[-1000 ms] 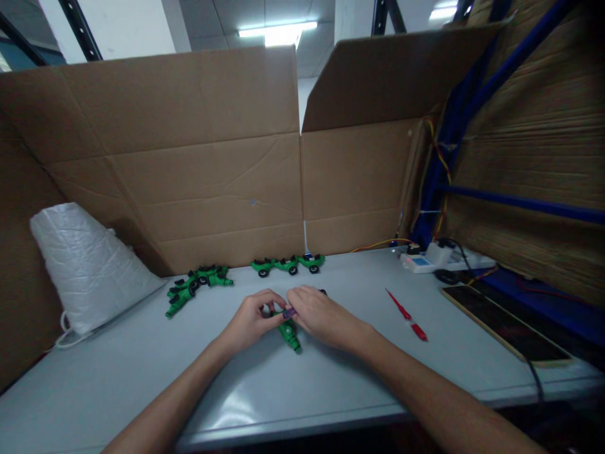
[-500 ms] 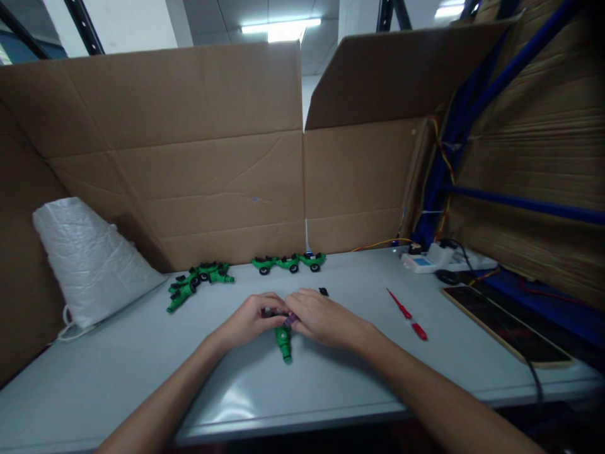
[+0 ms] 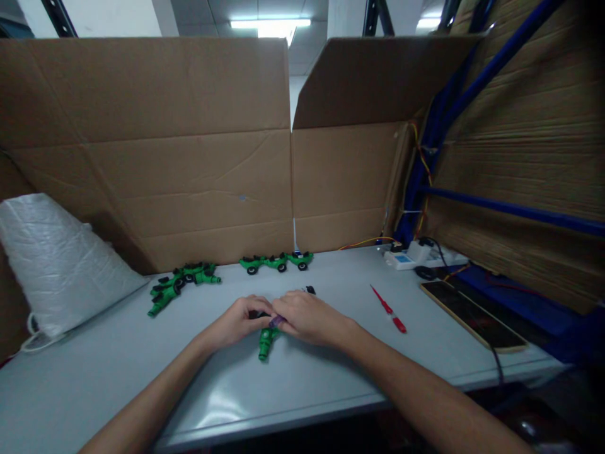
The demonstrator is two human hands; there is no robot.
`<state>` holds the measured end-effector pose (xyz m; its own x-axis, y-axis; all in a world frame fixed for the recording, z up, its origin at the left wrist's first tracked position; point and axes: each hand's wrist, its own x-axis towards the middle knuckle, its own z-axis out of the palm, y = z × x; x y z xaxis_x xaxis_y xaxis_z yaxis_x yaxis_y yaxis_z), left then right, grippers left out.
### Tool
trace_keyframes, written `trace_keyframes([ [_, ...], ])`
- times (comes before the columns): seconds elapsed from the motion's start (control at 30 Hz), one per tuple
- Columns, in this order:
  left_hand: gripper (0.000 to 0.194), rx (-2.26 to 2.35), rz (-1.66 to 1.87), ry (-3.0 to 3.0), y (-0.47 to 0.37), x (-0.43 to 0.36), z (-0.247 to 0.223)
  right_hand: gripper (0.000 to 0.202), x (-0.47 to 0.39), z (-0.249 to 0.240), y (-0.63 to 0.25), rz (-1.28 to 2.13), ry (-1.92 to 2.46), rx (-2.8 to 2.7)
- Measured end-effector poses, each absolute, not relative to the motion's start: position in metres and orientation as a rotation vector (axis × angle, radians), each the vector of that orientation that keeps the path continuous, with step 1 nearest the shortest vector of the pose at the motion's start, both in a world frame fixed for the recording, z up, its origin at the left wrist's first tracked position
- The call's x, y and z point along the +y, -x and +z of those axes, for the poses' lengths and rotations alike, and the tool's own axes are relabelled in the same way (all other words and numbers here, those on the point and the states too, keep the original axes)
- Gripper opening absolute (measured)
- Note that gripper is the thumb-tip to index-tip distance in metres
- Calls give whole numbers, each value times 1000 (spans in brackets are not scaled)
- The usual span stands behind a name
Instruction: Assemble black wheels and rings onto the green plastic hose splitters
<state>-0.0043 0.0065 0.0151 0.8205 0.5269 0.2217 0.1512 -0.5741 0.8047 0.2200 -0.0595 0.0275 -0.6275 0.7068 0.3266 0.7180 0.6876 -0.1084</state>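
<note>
A green toy piece point(image 3: 266, 343) with a ribbed, bottle-like end pokes out below my two hands, above the table point(image 3: 227, 384). My left hand point(image 3: 243, 321) has its fingers closed round the piece's upper part, where something dark shows. Against it, my right hand point(image 3: 307, 317) pinches a small purple part point(image 3: 276, 321) at the top of the green piece. The fingers hide how the two parts meet. Just behind my right hand lies a small black part point(image 3: 310, 290).
Green toy vehicles stand in a row point(image 3: 275, 262) and a cluster point(image 3: 184, 279) at the back. A white bag point(image 3: 66, 265) is at left. A red screwdriver point(image 3: 388, 309), a phone-like black panel point(image 3: 472, 315) and a power strip point(image 3: 406, 259) lie at right. Cardboard walls point(image 3: 203, 183) enclose the back.
The whole view has shifted, so things appear farther left. The green piece's lower end now tilts to the left. Both hands keep their grip.
</note>
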Motion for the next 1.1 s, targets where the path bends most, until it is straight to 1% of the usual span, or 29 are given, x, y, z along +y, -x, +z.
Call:
trace_keyframes([
  [0.1, 35, 507, 584, -2155, 4, 7, 14, 20, -56, 24, -221, -3, 1166, -2562],
  [0.2, 34, 510, 572, -2155, 3, 7, 14, 19, -55, 23, -221, 17, 1162, -2567],
  [0.37, 31, 473, 536, -2139, 4, 11, 9, 22, -60, 29, -217, -110, 1126, -2609],
  [0.67, 28, 472, 464, -2136, 4, 11, 14, 14, -69, 34, -221, -327, 1044, -2655],
  [1.1, 36, 521, 471, -2155, 3, 10, 18, 16, -71, 40, -227, -361, 986, -2677],
])
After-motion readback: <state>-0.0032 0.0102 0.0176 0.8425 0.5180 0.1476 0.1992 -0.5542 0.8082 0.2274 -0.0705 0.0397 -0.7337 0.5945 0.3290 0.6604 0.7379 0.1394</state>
